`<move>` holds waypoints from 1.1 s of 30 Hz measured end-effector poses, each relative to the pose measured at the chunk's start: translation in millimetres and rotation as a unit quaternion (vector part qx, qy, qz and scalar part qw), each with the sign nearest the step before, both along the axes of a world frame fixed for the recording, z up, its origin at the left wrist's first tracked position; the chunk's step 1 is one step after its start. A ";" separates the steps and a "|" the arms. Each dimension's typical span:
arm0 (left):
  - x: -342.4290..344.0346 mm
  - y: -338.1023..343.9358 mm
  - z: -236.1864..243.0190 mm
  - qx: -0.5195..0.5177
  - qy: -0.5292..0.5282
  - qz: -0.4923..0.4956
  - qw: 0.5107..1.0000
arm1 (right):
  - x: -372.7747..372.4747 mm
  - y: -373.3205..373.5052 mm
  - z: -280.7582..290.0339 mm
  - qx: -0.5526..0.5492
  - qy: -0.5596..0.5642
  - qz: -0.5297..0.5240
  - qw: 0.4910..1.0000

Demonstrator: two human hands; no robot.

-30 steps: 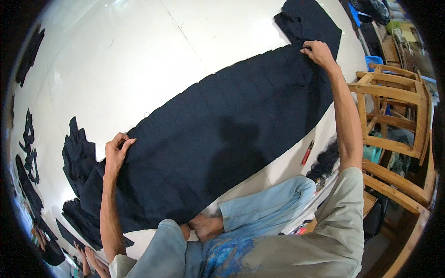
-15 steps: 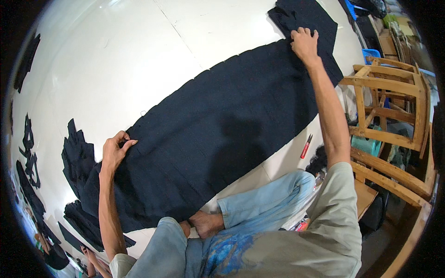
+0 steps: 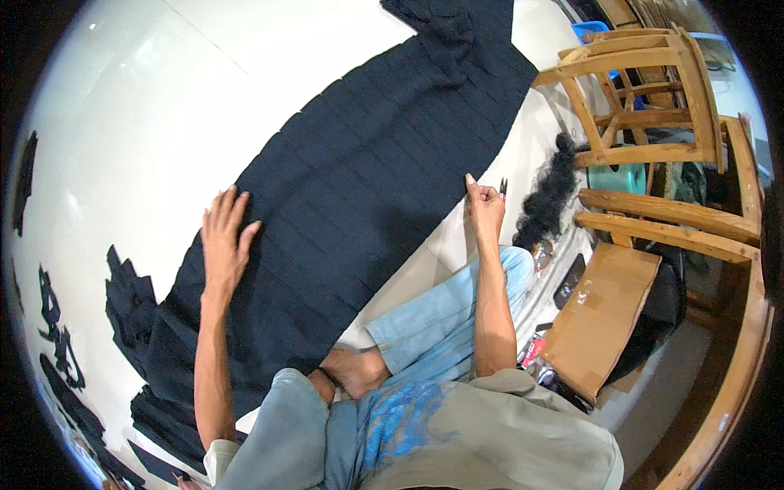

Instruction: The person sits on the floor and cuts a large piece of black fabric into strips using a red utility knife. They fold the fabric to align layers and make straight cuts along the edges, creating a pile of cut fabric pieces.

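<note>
A long piece of black cloth (image 3: 351,180) with evenly spaced crosswise lines lies spread over the pale floor, running from my knees to the far end. On its left edge my left hand (image 3: 224,237) rests flat, fingers apart. My right hand (image 3: 486,208) is at the cloth's right edge, fingers curled and thumb stretched along it; it appears to pinch that edge. Right beside it show the dark tips of small red-handled thread snips (image 3: 503,189), partly hidden behind the hand. At the far end the cloth is bunched into a fold (image 3: 441,41).
Crumpled black cloth (image 3: 131,294) lies left of the spread piece, with more dark scraps (image 3: 57,327) farther left. On the right stand wooden stools (image 3: 637,106), a heap of black threads (image 3: 547,192) and a cardboard piece (image 3: 600,314). My bent legs (image 3: 425,318) border the cloth's near side.
My right hand has left the far end of the cloth and come back to its near right edge. My left hand has opened from a pinch to lie flat. The view has shifted.
</note>
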State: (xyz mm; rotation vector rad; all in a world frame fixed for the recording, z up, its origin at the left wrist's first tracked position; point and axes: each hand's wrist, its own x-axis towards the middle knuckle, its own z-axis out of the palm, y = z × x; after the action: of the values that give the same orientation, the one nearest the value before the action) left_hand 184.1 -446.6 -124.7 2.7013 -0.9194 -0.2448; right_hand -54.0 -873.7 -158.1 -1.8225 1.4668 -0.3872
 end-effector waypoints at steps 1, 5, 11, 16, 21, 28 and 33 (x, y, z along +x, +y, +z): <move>-3.5 0.0 -3.8 -0.014 0.031 -0.006 0.999 | 7.9 3.1 -5.3 -0.119 0.063 0.018 0.991; -10.3 4.6 -16.1 0.074 0.012 -0.025 0.997 | 31.9 -2.3 4.9 -0.134 0.059 0.083 0.986; -8.7 11.0 -14.8 0.042 0.037 -0.044 0.997 | -1.1 -15.8 18.5 0.195 -0.200 -0.077 0.957; -10.3 8.8 -9.6 0.064 0.000 -0.058 0.996 | -3.6 -13.7 7.8 0.181 -0.172 -0.065 0.966; -15.7 7.7 -11.6 0.076 -0.033 -0.051 0.995 | 34.3 14.5 40.9 -0.271 0.163 0.063 0.947; -17.6 6.1 -14.2 0.048 -0.141 -0.078 0.986 | 138.3 29.9 19.0 -0.398 0.205 0.266 0.853; -16.6 13.3 -24.7 0.047 -0.167 -0.100 0.980 | 116.8 33.3 1.3 -0.379 0.065 0.194 0.903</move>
State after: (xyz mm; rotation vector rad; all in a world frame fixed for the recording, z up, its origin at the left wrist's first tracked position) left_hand 167.5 -433.3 -149.3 2.7875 -1.3079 0.1355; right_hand 62.8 -840.4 -156.8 -2.7398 1.0486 -0.7096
